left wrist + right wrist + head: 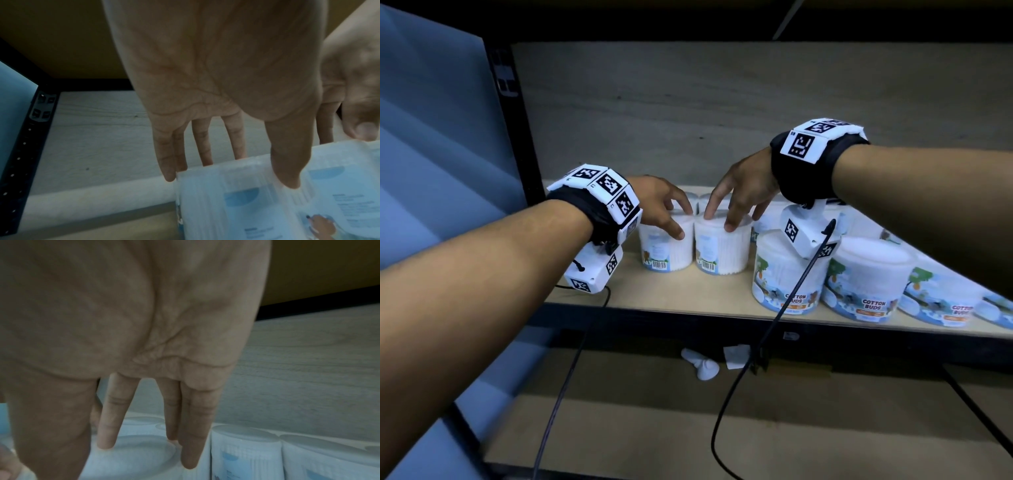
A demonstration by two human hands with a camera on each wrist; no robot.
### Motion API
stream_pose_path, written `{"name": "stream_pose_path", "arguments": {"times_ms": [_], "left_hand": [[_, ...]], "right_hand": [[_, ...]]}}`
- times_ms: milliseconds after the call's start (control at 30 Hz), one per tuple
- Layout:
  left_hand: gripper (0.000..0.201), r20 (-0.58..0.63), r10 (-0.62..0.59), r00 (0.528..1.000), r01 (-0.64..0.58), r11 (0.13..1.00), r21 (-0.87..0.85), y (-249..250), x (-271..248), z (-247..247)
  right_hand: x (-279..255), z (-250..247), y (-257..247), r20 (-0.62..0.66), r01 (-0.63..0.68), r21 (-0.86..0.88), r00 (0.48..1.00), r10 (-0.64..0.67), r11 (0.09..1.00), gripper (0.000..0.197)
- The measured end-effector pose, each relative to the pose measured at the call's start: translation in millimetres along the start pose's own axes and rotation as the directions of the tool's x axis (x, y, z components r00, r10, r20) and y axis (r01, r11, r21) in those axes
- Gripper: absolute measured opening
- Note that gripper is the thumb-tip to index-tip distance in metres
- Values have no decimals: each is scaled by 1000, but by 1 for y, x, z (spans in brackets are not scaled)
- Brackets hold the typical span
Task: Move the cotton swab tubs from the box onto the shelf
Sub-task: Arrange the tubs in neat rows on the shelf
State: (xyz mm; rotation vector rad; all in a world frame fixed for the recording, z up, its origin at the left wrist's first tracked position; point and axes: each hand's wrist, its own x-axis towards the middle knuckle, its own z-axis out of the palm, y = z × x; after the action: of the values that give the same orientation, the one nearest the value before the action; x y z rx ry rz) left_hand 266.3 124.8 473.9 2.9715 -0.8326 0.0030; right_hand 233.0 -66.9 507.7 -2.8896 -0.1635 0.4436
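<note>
Two white cotton swab tubs stand side by side on the wooden shelf. My left hand grips the left tub from above, thumb on its front wall and fingers behind its far rim. The left wrist view shows the same hand and tub. My right hand holds the right tub at its top, thumb at the front. In the right wrist view the forefinger of that hand touches the lid. The box is out of sight.
Several more tubs labelled COTTON BUDS fill the shelf to the right, and others stand behind the two held ones. A black shelf post rises at the left. The lower shelf holds white scraps. Wrist cables hang over the front edge.
</note>
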Motion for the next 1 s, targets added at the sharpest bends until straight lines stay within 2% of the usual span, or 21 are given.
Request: {"name": "stream_pose_path", "arguments": {"times_ms": [333, 767, 933, 1000], "left_hand": [[54, 41, 4, 999, -3, 1000, -24, 6, -27, -5], [51, 38, 11, 999, -10, 1000, -27, 6, -58, -7], [55, 40, 12, 999, -11, 999, -32, 5, -65, -7], [65, 66, 7, 998, -5, 1000, -28, 5, -67, -7]], "right_hand": [[-30, 10, -9, -4, 30, 20, 1000, -30, 999, 42], [-58, 22, -19, -8, 83, 14, 996, -83, 996, 40], [-66, 23, -22, -2, 70, 6, 998, -70, 998, 42], [-66, 24, -24, -2, 56, 9, 998, -56, 998, 45]]}}
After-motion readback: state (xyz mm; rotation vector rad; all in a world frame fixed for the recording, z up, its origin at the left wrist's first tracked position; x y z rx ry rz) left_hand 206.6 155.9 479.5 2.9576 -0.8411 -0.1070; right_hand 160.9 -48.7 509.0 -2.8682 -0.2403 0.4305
